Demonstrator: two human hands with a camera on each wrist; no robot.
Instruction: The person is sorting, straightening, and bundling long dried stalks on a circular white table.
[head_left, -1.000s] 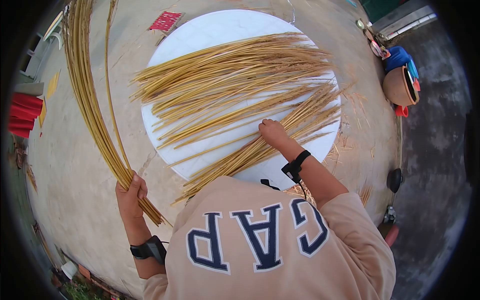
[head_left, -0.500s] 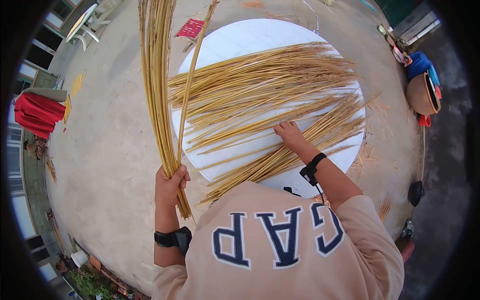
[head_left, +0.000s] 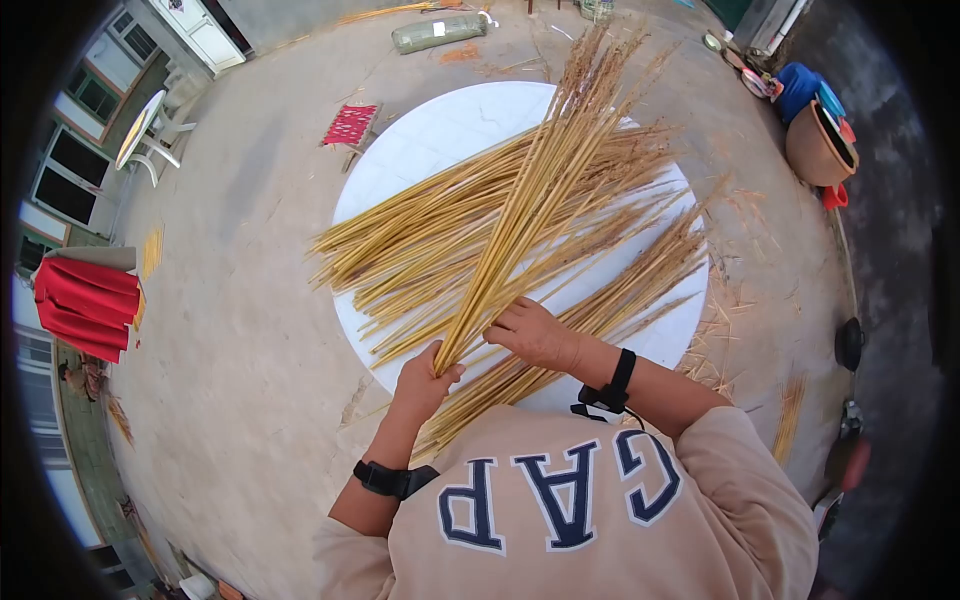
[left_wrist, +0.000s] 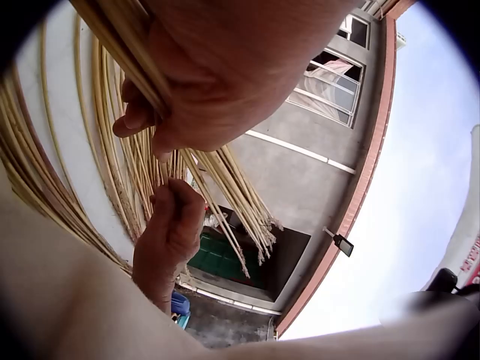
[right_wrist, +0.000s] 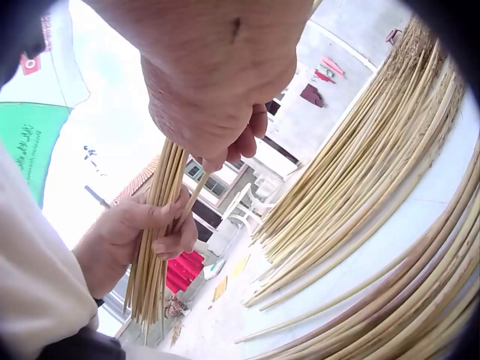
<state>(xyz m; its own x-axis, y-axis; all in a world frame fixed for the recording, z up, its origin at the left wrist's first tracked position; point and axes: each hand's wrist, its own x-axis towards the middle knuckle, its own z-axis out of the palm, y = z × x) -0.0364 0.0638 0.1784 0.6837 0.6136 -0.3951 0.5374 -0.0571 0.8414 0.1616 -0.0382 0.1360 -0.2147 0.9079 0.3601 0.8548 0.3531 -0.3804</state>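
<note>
My left hand grips the lower ends of a bundle of dried stalks, whose feathery heads fan out over the far side of a round white table. Close beside it, my right hand has its fingers curled at the bundle's near side. In the right wrist view, those fingertips pinch one thin stalk that slants out of the left hand's grasp. Under the bundle lies a wide layer of similar stalks. A separate pile runs along the table's near side, partly behind my right forearm.
A red-topped stool stands beyond the table, and a green rolled bundle lies farther back. Red cloth hangs at the left. A clay pot and blue containers are at the right. Straw bits litter the floor.
My left hand has swung the bundle from the left side across the table, tilting it rightward. My right hand has come off the near pile and moved left to the bundle.
</note>
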